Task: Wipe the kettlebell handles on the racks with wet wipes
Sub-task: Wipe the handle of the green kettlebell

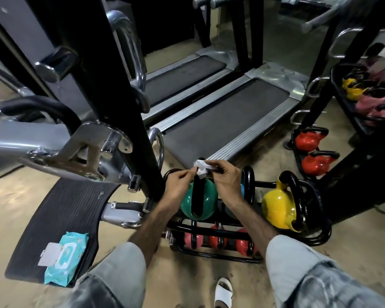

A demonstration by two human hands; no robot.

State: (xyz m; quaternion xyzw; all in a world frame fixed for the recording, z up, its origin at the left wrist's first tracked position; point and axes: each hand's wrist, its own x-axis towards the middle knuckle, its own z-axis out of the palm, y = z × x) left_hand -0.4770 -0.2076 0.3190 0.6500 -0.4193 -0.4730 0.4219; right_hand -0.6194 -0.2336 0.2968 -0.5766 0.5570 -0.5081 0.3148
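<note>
White wet wipe (pixel 201 168) pinched between my left hand (pixel 177 185) and right hand (pixel 226 177) above the green kettlebell (pixel 198 202), rack (pixel 220 230) on gym floor beyond.

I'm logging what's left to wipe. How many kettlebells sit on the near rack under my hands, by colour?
Green: 1
Blue, mostly hidden: 1
Yellow: 1
Pink: 1
Red: 2
Total: 6
</note>
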